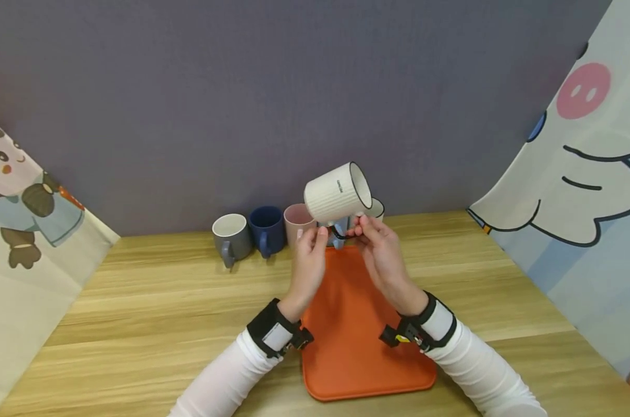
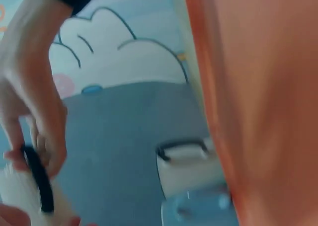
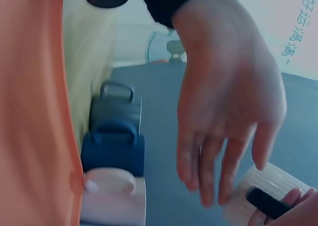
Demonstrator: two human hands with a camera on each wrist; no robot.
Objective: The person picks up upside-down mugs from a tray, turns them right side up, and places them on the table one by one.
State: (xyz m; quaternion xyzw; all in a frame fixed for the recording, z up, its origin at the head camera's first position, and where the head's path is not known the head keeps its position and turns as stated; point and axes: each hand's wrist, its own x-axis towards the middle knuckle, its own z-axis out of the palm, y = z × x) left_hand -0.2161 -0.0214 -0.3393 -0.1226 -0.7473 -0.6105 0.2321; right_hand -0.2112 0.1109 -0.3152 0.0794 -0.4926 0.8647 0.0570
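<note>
Tilted above the far end of the orange tray is a white ribbed mug (image 1: 333,194) with a black rim, its mouth toward the upper right. My right hand (image 1: 385,260) pinches the mug's black handle (image 3: 268,202), which hangs on the underside. Beside the mug's base is my left hand (image 1: 310,263). In the right wrist view the left hand (image 3: 228,82) has its fingers long and fairly straight, the tips at the mug's side. Whether they bear any weight I cannot tell. In the left wrist view the right hand (image 2: 35,87) holds the handle.
Along the back wall stand a grey mug (image 1: 231,234), a navy mug (image 1: 266,229), a pink mug (image 1: 298,217), a light blue mug (image 2: 198,208) and another white mug (image 2: 189,174) with a black handle. The orange tray (image 1: 364,347) lies on the wooden table (image 1: 164,313).
</note>
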